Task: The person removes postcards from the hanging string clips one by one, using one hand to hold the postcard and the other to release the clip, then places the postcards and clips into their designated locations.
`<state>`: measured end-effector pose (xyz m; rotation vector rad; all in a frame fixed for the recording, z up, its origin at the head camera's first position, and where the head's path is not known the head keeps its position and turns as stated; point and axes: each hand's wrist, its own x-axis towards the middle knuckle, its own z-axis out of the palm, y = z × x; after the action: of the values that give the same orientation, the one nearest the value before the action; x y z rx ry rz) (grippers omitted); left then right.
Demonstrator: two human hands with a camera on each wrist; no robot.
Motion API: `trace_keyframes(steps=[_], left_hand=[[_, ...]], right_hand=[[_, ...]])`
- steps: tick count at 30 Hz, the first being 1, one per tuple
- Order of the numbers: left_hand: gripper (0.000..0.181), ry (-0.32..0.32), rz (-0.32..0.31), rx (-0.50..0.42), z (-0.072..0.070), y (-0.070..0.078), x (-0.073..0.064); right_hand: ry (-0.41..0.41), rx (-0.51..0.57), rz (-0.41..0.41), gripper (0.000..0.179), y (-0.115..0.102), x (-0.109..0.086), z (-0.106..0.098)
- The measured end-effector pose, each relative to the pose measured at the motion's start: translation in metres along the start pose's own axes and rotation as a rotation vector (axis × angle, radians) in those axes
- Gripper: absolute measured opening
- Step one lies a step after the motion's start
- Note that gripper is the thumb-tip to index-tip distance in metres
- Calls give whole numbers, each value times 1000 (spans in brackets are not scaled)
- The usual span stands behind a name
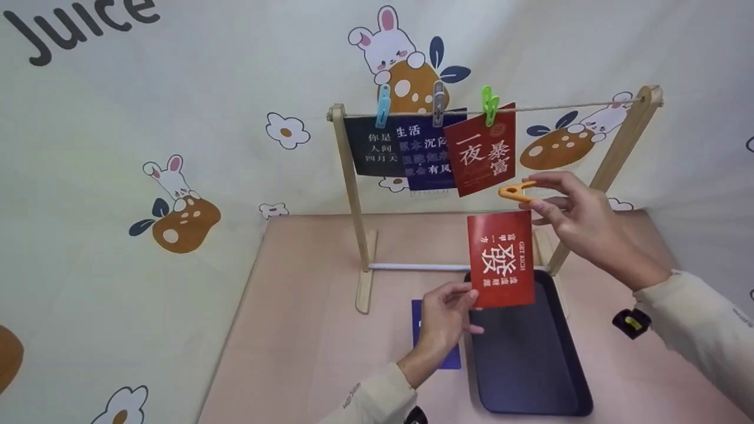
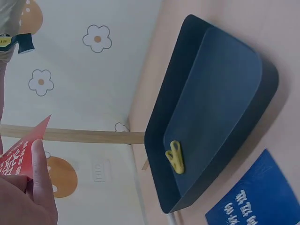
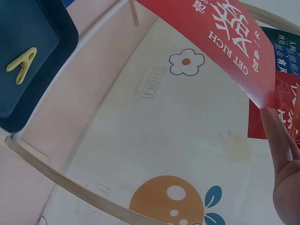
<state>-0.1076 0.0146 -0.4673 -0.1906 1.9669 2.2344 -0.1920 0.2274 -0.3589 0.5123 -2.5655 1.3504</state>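
Observation:
My left hand (image 1: 442, 318) pinches the lower left corner of a red card (image 1: 500, 288) with white characters and "GET RICH", its print turned sideways. An orange clothespin (image 1: 508, 192) is held between the thumb and fingers of my right hand (image 1: 580, 218), just above the card's upper right corner. In the right wrist view, fingertips (image 3: 268, 115) of that hand meet the card's corner. Behind, a rope (image 1: 565, 107) carries a dark green card (image 1: 371, 165), a blue card (image 1: 421, 176) and another red card (image 1: 471, 179), clipped by light blue (image 1: 383, 106), grey (image 1: 437, 105) and green clothespins (image 1: 488, 106).
A wooden stand (image 1: 353, 206) holds up the rope. Below the held card lies a dark tray (image 1: 568, 330), with a yellow clothespin (image 2: 175, 157) in it. Another blue card (image 2: 262, 197) lies on the pink table beside the tray. A patterned cloth backs the scene.

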Motion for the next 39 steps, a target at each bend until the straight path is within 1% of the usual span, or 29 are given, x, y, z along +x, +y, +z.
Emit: trace_keyframes(steps=[3, 6, 8, 11, 13, 16, 20, 22, 25, 28, 31, 36, 39], left_hand=[[25, 7, -36, 15, -4, -10, -7], [23, 19, -89, 18, -8, -18, -13], [22, 27, -121, 22, -11, -23, -14], [21, 39, -139, 48, -19, -28, -11], [21, 51, -137, 67, -26, -32, -8], [22, 76, -137, 83, -37, -39, -4], [23, 103, -163, 93, -50, -51, -1], [23, 107, -183, 99, -55, -58, 0], [24, 112, -212, 113, -61, -68, 1], [25, 139, -236, 137, -69, -77, 2], [25, 178, -265, 160, -78, -86, 4], [25, 219, -300, 187, -92, -102, 4], [25, 245, -317, 193, -97, -110, 4]], right_hand=[[-11, -13, 27, 42, 10, -5, 7], [-13, -19, 25, 41, 21, -9, 15], [-11, -34, 23, 39, 28, -12, 21], [-12, -65, 32, 38, 39, -18, 32], [-21, -79, 41, 38, 46, -23, 39], [-48, -80, 52, 38, 57, -32, 50], [-68, -62, 76, 37, 72, -43, 61], [-62, -59, 82, 36, 80, -49, 66], [-23, -71, 77, 35, 92, -59, 74], [2, -63, 86, 35, 104, -70, 84], [5, -50, 121, 35, 114, -83, 94], [-27, -74, 216, 33, 128, -102, 108], [-27, -86, 226, 33, 138, -111, 117]])
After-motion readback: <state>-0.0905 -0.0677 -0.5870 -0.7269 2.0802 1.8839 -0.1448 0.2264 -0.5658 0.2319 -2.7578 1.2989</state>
